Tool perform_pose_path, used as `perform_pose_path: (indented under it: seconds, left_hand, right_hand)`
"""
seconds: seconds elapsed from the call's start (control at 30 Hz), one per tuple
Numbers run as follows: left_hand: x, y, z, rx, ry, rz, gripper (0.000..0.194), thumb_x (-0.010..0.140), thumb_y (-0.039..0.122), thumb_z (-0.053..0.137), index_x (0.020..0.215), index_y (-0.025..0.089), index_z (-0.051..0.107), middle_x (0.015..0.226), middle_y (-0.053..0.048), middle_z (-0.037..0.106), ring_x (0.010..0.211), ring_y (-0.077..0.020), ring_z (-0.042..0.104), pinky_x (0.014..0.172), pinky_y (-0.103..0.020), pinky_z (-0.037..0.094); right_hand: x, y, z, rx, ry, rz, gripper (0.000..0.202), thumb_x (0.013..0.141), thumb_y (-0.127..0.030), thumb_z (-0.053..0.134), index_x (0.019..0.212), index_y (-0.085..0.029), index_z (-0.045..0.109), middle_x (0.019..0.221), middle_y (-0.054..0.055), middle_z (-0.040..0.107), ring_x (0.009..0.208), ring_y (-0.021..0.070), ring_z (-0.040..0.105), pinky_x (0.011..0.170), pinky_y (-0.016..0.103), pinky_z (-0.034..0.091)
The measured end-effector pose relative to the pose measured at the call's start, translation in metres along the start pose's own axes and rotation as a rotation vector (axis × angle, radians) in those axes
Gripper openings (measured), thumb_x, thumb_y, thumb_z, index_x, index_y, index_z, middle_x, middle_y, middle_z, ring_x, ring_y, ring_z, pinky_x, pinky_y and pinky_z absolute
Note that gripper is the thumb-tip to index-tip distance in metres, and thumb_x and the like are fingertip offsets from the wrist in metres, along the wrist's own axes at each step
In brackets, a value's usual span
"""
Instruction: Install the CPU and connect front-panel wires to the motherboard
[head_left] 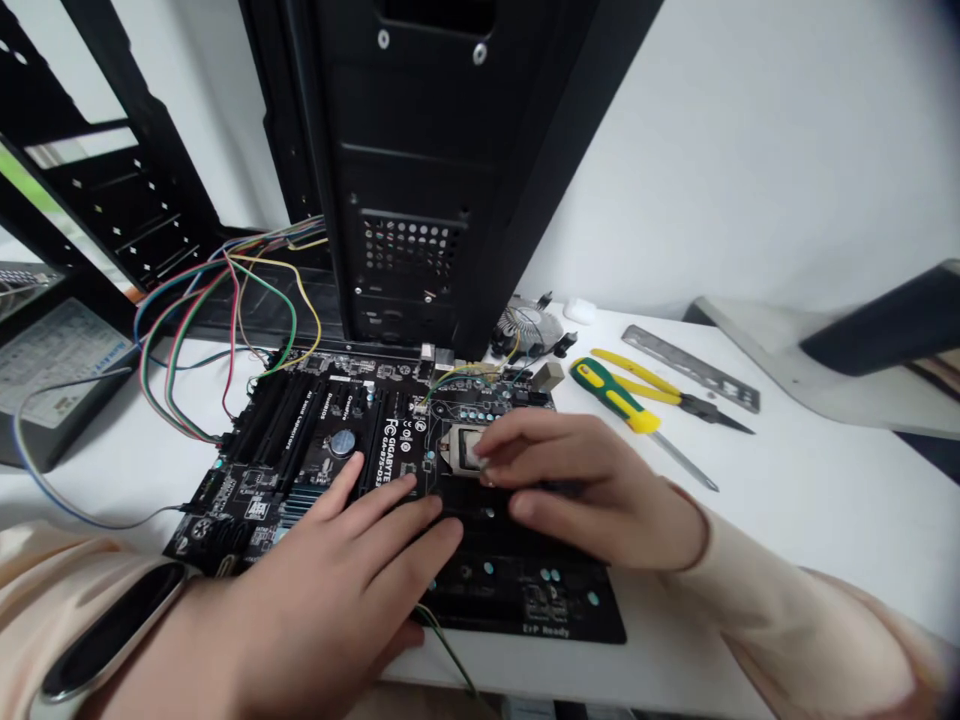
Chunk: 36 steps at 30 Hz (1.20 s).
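Note:
A black Gigabyte motherboard (352,520) lies on the white table, with coloured wires plugged in along its left side. My left hand (345,560) rests flat across its middle, fingers stretched and spread, nothing held. At the metal-framed CPU socket (459,450), my right hand (592,490) bends its index and middle fingers onto the right side; the thumb stays apart, lower down. Those fingers cover much of the socket, hiding whether they touch its lever. A round coin cell battery (343,443) sits left of the socket, just above my left fingertips.
A black computer case (420,180) stands directly behind the board. On the right lie a green-yellow screwdriver (615,395), yellow-handled pliers (645,375) and a metal I/O plate (690,368). A CPU cooler (529,330) sits beside the case, a power supply (67,360) at left.

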<state>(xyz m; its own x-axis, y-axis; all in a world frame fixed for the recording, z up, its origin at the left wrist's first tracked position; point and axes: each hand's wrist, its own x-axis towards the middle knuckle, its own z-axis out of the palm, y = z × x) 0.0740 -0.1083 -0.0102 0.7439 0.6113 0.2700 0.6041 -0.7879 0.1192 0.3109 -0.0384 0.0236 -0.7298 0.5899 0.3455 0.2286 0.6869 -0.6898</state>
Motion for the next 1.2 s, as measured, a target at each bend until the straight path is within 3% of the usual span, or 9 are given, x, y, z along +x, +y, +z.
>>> perform_pose_path:
  seconds: [0.1,0.2,0.37,0.53,0.63,0.77,0.93,1.1,1.2]
  left_hand:
    - [0.001,0.000,-0.002,-0.015,0.019,-0.013,0.037,0.093,0.034,0.046,0.127,0.020,0.051,0.120,-0.004,0.066,0.116,-0.0239,0.057,0.113,-0.049,0.023]
    - [0.002,-0.001,-0.004,-0.022,0.013,-0.003,0.038,0.090,0.030,0.048,0.126,0.020,0.052,0.120,-0.004,0.066,0.115,-0.0240,0.058,0.112,-0.049,0.026]
    - [-0.003,-0.002,0.003,-0.037,-0.002,-0.017,0.046,0.084,0.024,0.051,0.131,0.020,0.048,0.121,-0.006,0.065,0.120,-0.0242,0.054,0.113,-0.050,0.023]
    - [-0.003,-0.002,0.004,0.000,0.036,0.007,0.051,0.078,0.018,0.050,0.128,0.017,0.048,0.121,-0.007,0.065,0.117,-0.0255,0.056,0.113,-0.051,0.023]
    - [0.000,-0.005,-0.003,0.017,-0.005,0.048,0.053,0.075,0.017,0.052,0.128,0.018,0.048,0.120,-0.005,0.066,0.113,-0.0250,0.059,0.111,-0.049,0.028]
    - [0.000,-0.008,-0.005,0.001,-0.042,0.036,0.058,0.074,0.016,0.054,0.132,0.021,0.045,0.122,-0.005,0.065,0.117,-0.0242,0.057,0.112,-0.048,0.028]
    - [-0.006,-0.006,0.003,0.012,-0.007,0.010,0.060,0.073,0.018,0.053,0.133,0.021,0.044,0.123,-0.005,0.064,0.121,-0.0242,0.054,0.114,-0.050,0.022]
    - [-0.007,-0.001,0.006,0.015,0.041,-0.032,0.058,0.073,0.017,0.048,0.131,0.021,0.045,0.124,-0.004,0.064,0.123,-0.0234,0.051,0.115,-0.049,0.020]
    - [-0.006,-0.001,0.004,0.008,0.050,-0.028,0.057,0.074,0.017,0.048,0.131,0.021,0.044,0.124,-0.004,0.064,0.122,-0.0230,0.052,0.115,-0.048,0.019]
  right_hand:
    - [-0.005,0.003,-0.006,0.186,0.186,0.234,0.024,0.086,-0.037,0.057,0.075,-0.017,0.062,0.081,0.005,0.066,0.061,0.0111,0.063,0.056,0.025,0.053]
    - [-0.010,0.008,-0.012,0.364,0.302,0.459,0.029,0.082,-0.047,0.060,0.081,-0.018,0.059,0.060,-0.002,0.059,0.036,0.0073,0.051,0.034,0.020,0.041]
    - [-0.016,0.015,-0.026,0.378,0.143,0.689,0.038,0.076,-0.052,0.063,0.089,-0.017,0.060,0.049,-0.005,0.052,0.031,0.0084,0.047,0.026,0.019,0.035]
    - [-0.017,0.016,-0.026,0.113,-0.026,0.534,0.066,0.077,-0.045,0.064,0.132,-0.015,0.043,0.049,-0.010,0.047,0.035,0.0076,0.043,0.034,0.020,0.034]
    - [-0.013,0.012,-0.017,-0.185,-0.066,0.446,0.078,0.074,-0.039,0.068,0.140,-0.015,0.036,0.051,-0.008,0.052,0.043,0.0099,0.048,0.043,0.022,0.038]
    - [-0.008,0.007,-0.010,-0.376,-0.048,0.460,0.060,0.073,-0.032,0.067,0.127,-0.017,0.049,0.049,-0.008,0.049,0.044,0.0103,0.047,0.046,0.023,0.037]
    - [-0.010,0.012,-0.020,-0.167,-0.043,0.365,0.041,0.076,-0.038,0.064,0.110,-0.016,0.055,0.050,-0.010,0.042,0.044,0.0072,0.038,0.044,0.020,0.032]
    - [-0.014,0.023,-0.034,0.023,0.059,0.334,0.055,0.082,-0.066,0.046,0.089,-0.014,0.063,0.059,-0.002,0.051,0.050,0.0092,0.044,0.046,0.023,0.033]
    - [-0.015,0.028,-0.038,-0.004,0.149,0.383,0.061,0.084,-0.068,0.039,0.074,-0.014,0.064,0.064,0.003,0.058,0.060,0.0128,0.053,0.054,0.026,0.040]
